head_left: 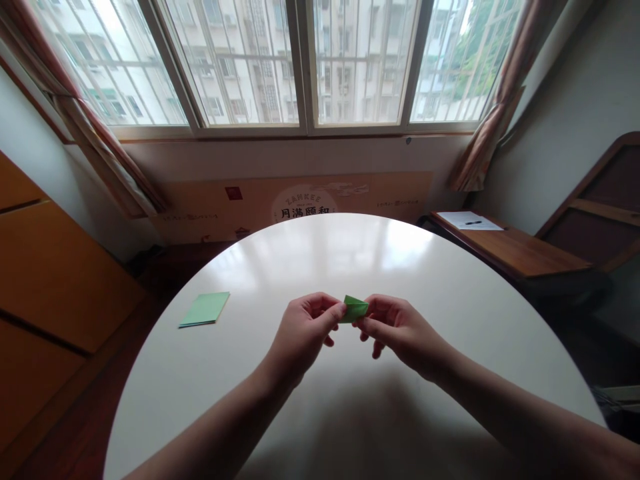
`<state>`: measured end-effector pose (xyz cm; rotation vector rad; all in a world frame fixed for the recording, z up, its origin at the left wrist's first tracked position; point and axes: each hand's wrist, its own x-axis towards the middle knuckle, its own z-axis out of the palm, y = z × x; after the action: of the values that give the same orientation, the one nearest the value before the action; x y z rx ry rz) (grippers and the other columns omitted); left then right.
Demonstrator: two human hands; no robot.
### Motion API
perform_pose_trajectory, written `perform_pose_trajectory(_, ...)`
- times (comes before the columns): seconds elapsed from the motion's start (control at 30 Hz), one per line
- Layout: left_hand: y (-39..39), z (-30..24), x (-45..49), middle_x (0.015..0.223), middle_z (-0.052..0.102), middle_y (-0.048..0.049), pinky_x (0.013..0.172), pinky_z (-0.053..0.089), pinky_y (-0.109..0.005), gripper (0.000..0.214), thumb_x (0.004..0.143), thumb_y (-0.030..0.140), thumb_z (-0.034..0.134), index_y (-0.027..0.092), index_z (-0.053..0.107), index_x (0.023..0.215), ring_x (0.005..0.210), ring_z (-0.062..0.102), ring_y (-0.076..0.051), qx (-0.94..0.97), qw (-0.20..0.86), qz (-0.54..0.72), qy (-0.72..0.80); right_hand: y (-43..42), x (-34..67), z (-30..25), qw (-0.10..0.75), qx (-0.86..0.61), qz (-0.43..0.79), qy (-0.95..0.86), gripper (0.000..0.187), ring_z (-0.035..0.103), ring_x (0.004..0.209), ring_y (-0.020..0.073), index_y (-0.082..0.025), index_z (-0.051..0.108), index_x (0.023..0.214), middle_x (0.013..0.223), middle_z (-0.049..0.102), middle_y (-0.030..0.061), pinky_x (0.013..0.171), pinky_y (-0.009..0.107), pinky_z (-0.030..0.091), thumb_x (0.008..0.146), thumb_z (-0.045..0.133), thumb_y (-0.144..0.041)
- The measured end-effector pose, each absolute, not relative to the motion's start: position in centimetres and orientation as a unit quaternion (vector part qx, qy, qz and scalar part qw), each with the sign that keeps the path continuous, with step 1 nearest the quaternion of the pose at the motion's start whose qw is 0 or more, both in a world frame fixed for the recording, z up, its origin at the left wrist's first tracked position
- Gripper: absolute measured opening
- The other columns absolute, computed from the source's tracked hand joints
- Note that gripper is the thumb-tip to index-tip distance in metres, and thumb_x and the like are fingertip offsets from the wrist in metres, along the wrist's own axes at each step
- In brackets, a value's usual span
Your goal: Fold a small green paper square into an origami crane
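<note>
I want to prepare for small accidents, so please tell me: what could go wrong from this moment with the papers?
The folded green paper is pinched by the left hand and right hand at its two sides, so it might slip or crease. The pale green papers lie near the left edge of the white table, so a bump could perhaps push them off.

Tbl (320,250) passable btwn L hand (300,331) & paper stack (205,309).
</note>
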<state>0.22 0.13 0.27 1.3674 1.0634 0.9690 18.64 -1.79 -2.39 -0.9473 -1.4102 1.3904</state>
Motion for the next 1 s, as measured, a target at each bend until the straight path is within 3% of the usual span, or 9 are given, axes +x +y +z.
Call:
perform_pose_trajectory(0.33,0.23,-0.22,0.1,0.063,0.056,0.0007,0.048,0.045,-0.022,0.017,0.076,0.029,0.065,0.015,0.06,0.067,0.059,0.053,-0.013,0.659,0.548,0.298,0.419,-1.85,18.81,-1.87,0.466,-0.391,0.581,-0.541,0.031,0.057,0.061,0.0143,-0.015,0.065,0.081,0.068,0.061,0.002,0.04,0.019,0.045,0.083,0.072,-0.045)
perform_pose_trajectory(0.7,0.38,-0.16,0.07,0.066,0.061,-0.0016,0.045,0.047,-0.021,0.02,0.079,0.032,0.069,0.012,0.068,0.076,0.06,0.054,-0.013,0.676,0.529,0.304,0.414,-1.87,18.54,-2.44,0.451,-0.409,0.584,-0.538,0.019,0.047,0.046,0.008,-0.016,0.056,0.068,0.059,0.052,-0.0043,0.034,0.017,0.042,0.078,0.068,-0.027)
perform_pose_trajectory(1.0,0.24,0.26,0.07,0.063,0.065,-0.0015,0.046,0.045,-0.019,0.023,0.082,0.033,0.07,0.012,0.07,0.076,0.054,0.055,-0.01,0.635,0.536,0.355,0.429,-2.11,18.37,-2.28,0.426,-0.401,0.589,-0.557,0.031,0.065,0.063,0.0152,-0.013,0.065,0.089,0.081,0.066,0.0054,0.036,0.016,0.046,0.089,0.066,-0.044)
